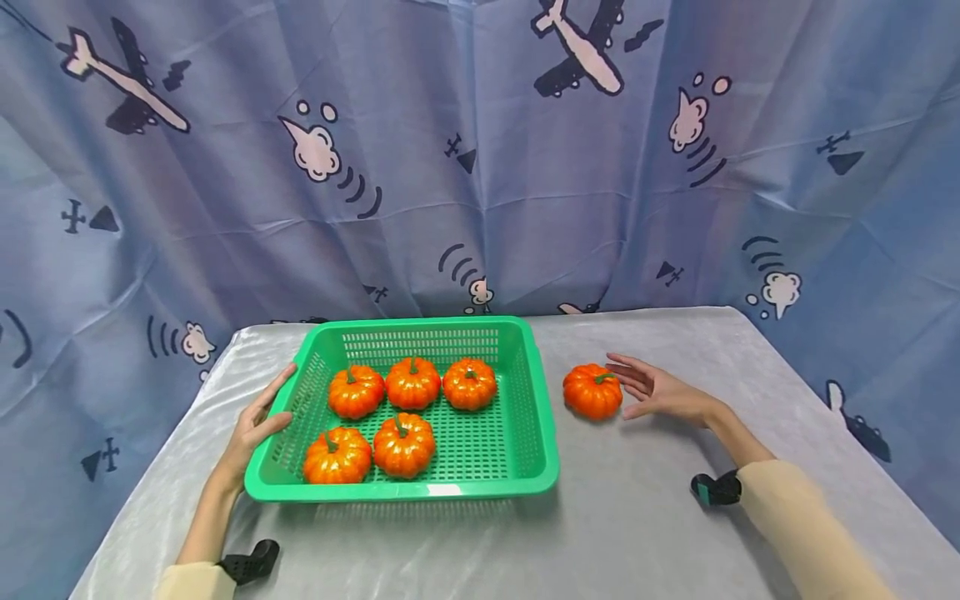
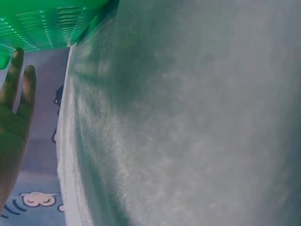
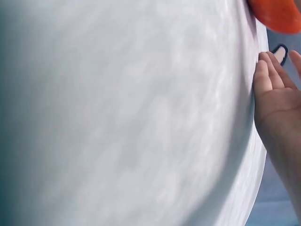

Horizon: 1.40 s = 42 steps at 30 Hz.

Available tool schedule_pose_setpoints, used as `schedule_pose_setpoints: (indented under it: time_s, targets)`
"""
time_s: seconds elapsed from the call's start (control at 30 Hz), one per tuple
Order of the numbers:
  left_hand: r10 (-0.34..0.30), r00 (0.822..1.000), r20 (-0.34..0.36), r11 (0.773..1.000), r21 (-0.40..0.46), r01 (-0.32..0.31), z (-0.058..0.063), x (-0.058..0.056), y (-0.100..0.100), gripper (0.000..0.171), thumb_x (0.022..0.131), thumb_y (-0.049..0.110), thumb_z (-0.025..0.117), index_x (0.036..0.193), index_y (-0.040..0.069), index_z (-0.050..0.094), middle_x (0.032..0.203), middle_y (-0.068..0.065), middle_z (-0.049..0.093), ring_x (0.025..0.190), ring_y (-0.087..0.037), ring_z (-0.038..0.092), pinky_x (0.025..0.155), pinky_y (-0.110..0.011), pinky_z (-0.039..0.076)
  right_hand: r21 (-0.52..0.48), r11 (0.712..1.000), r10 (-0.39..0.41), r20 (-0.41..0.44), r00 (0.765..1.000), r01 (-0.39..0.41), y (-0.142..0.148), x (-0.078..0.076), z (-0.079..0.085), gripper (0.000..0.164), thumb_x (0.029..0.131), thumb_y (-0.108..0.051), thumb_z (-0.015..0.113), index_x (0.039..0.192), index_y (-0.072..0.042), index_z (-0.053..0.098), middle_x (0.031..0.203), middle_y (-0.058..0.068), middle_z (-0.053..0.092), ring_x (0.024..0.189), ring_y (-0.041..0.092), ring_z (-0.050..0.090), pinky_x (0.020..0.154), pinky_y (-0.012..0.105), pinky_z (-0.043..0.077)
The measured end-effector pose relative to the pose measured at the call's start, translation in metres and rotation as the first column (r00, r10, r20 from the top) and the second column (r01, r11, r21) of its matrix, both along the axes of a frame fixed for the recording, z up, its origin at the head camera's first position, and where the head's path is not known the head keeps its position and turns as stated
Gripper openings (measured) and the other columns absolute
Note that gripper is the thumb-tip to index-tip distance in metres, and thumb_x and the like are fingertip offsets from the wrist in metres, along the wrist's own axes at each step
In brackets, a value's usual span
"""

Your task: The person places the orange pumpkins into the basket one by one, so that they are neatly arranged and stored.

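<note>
A green plastic basket [image 1: 495,490] with slotted walls stands on the table. Inside it lie several small orange pumpkins [image 1: 403,445] with green stems, three of them in the back row. My left hand [image 1: 251,429] rests against the basket's left side, its fingers fairly straight and the thumb at the rim. In the left wrist view, extended fingers [image 2: 27,89] reach up toward the basket's wall [image 2: 42,23]. One more pumpkin [image 1: 592,392] sits on the table right of the basket. My right hand [image 1: 663,393] is beside it, thumb and fingers spread apart, holding nothing; whether the fingertips touch it I cannot tell.
A whitish cloth covers the table [image 1: 637,517]. Behind and around it hangs a blue curtain [image 1: 420,167] printed with planes and clouds. Black wrist cameras [image 1: 716,489] are worn at both sleeves.
</note>
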<state>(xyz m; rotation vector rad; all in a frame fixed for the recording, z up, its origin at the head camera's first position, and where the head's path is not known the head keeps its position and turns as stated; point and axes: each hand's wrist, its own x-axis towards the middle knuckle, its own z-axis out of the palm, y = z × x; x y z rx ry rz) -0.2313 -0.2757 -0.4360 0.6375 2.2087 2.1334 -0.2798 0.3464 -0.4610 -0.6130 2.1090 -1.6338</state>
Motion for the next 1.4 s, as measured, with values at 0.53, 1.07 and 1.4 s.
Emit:
schedule_pose_setpoints:
  time_s: [0.53, 1.07, 1.4]
  targets:
    - [-0.002, 1.0, -0.007, 1.0, 0.013, 0.002, -0.001, -0.003, 0.002, 0.06, 0.096, -0.001, 0.038, 0.153, 0.007, 0.021, 0.15, 0.006, 0.033, 0.118, -0.008, 0.053, 0.085, -0.029, 0.053, 0.206, 0.979, 0.021, -0.129, 0.991, 0.006, -0.048, -0.017, 0.014, 0.105, 0.07, -0.012, 0.085, 0.153, -0.011, 0.02, 0.154, 0.018, 0.023, 0.133, 0.038, 0.032, 0.103, 0.054, 0.035]
    - [-0.005, 1.0, -0.016, 1.0, 0.001, 0.005, -0.002, -0.003, 0.002, 0.06, 0.096, -0.002, 0.038, 0.153, 0.003, 0.019, 0.153, 0.002, 0.03, 0.119, -0.007, 0.052, 0.086, -0.027, 0.052, 0.333, 0.93, -0.01, -0.403, 0.915, 0.156, -0.067, -0.014, 0.019, 0.07, 0.069, -0.022, 0.086, 0.128, -0.002, 0.055, 0.115, 0.011, 0.062, 0.098, 0.021, 0.056, 0.078, 0.028, 0.051]
    - [0.012, 1.0, 0.006, 1.0, -0.007, -0.012, -0.001, -0.001, 0.0, 0.06, 0.096, 0.0, 0.039, 0.153, 0.008, 0.021, 0.151, 0.002, 0.031, 0.116, -0.008, 0.054, 0.083, -0.029, 0.053, 0.238, 0.958, -0.074, -0.334, 0.94, 0.16, -0.072, -0.011, 0.06, 0.073, 0.071, -0.015, 0.084, 0.135, -0.008, 0.05, 0.122, 0.009, 0.057, 0.101, 0.027, 0.056, 0.082, 0.037, 0.052]
